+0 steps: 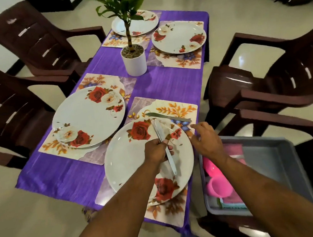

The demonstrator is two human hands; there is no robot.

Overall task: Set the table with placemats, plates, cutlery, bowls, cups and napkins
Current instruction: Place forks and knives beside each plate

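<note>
A narrow table under a purple tablecloth (167,84) stands on a pale tiled floor, ringed by dark brown plastic chairs (26,42). Four floral placemats each carry a rose-patterned plate; a potted plant (134,60) sits mid-table. On a chair seat to the right, a grey tub (276,159) holds pink cups (218,187). The left hand (156,151) curls around several pieces of cutlery (164,141) above the nearest plate (129,162). The right hand (208,141), fingers relaxed and empty, hovers just beside a knife (167,116) lying on the near right placemat (178,109).
</note>
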